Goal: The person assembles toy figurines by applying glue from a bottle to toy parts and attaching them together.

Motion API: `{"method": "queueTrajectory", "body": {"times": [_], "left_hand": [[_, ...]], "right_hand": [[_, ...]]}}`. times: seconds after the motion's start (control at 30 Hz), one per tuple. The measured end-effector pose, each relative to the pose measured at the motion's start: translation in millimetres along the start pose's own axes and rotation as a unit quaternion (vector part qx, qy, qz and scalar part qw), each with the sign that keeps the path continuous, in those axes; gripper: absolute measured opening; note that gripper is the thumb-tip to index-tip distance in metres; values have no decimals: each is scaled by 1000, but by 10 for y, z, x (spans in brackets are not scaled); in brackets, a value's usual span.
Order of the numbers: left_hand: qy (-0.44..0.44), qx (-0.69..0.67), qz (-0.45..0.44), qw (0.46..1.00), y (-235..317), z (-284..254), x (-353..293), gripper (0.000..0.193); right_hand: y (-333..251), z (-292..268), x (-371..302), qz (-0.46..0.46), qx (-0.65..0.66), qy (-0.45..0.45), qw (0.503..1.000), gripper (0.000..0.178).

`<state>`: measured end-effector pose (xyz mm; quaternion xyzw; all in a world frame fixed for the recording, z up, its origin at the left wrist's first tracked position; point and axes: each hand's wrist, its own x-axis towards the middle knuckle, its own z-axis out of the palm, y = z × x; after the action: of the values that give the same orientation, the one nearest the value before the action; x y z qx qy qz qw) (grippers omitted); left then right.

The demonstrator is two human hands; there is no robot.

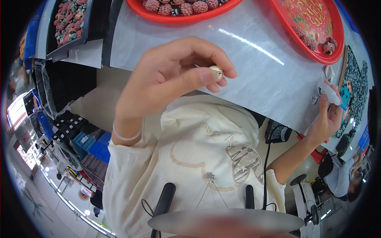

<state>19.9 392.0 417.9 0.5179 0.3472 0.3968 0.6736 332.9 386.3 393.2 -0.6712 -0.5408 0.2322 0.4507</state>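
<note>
— What's in your left hand (170,75)?
— My fingertips pinch a small pale bead (216,71), raised above the white table (254,75).
— And the right hand (327,119)?
— It's closed around a small glue bottle (329,92) at the table's edge, beside the red tray (305,43).

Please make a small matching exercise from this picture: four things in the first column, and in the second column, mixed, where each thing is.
Things:
1. small pale bead
2. white glue bottle
3. red tray of pink balls
4. white bracelet

Places:
A. on the wrist of the left hand
B. at the top middle of the white table
C. pinched in the left hand's fingertips
D. held in the right hand, near the table's right edge

Pairs: 1-C, 2-D, 3-B, 4-A
</note>
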Motion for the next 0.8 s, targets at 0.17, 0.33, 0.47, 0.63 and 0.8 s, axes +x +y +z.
{"method": "queueTrajectory", "body": {"times": [0.17,0.33,0.47,0.63,0.8], "left_hand": [[7,-127,-38,991,-161,290,-58,21],[-29,-241,-35,969,-397,643,75,24],[-37,-235,14,971,-462,787,296,25],[-23,-157,82,984,-571,762,392,25],[2,-124,94,988,-567,782,415,26]], "right_hand": [[18,-162,-17,-6,132,-3,991,33],[-133,-231,-164,-9,207,-96,974,49],[-197,-329,-222,-28,159,-89,983,58],[-383,-228,-179,-78,209,-56,973,51],[-441,-193,-114,-62,184,-76,978,51]]}}
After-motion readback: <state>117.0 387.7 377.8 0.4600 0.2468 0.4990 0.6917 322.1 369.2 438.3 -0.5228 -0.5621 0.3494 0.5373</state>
